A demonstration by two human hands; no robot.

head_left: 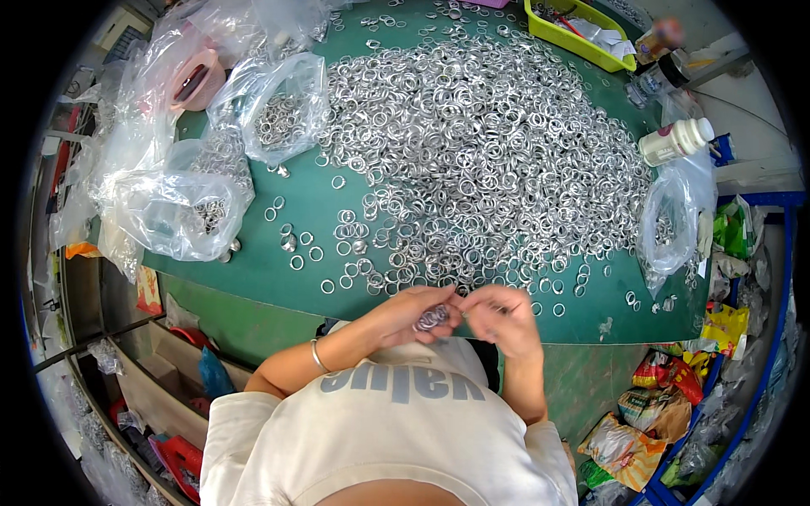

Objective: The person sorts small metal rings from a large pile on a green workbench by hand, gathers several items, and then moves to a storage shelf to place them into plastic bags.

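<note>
A big heap of silver metal rings (472, 135) covers much of the green table (253, 282). At the table's front edge, my left hand (398, 315) is cupped around a small bunch of rings (432, 318), its fingers curled over them. Close beside it, my right hand (506, 319) has its fingers bent in a pinch, the tips meeting the left fingertips. What lies between those right fingertips is too small and blurred to make out. Loose rings (358, 268) are scattered on the tabletop just beyond both hands.
Clear plastic bags with rings (287, 114) stand at the left, near a pink basket (197, 80). A yellow-green tray (582, 38) sits at the far right. A white bottle (675, 142) lies by another ring bag (668, 221) at the right edge. Colourful packets (624, 447) fill the lower right.
</note>
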